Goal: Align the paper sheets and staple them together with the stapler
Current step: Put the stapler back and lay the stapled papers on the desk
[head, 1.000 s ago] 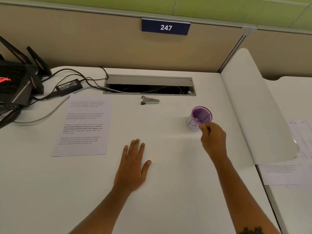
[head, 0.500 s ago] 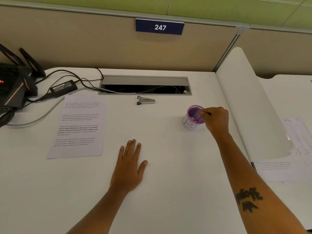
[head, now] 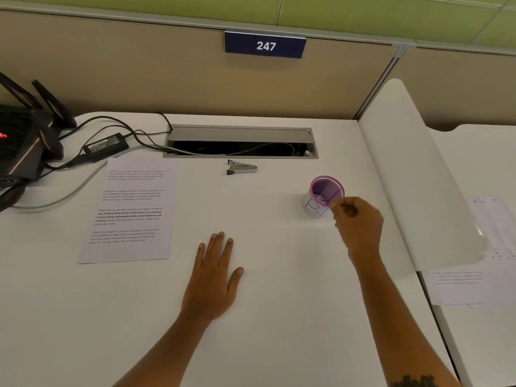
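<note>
Left hand [head: 212,277] flat on desk [head: 279,317], fingers straight | right hand [head: 357,222] curled beside cup [head: 324,196], contents unclear | stapler [head: 241,167] at left hand's 12 o'clock, lying crosswise | paper sheets [head: 129,210] at 10 o'clock, nearer left hand

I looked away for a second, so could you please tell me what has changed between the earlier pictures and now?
The right hand reached over the purple mesh cup, then drew back to its near rim with fingers pinched; whether they hold anything is unclear. The left hand stayed flat on the desk; the paper sheets and stapler lie untouched.
</note>
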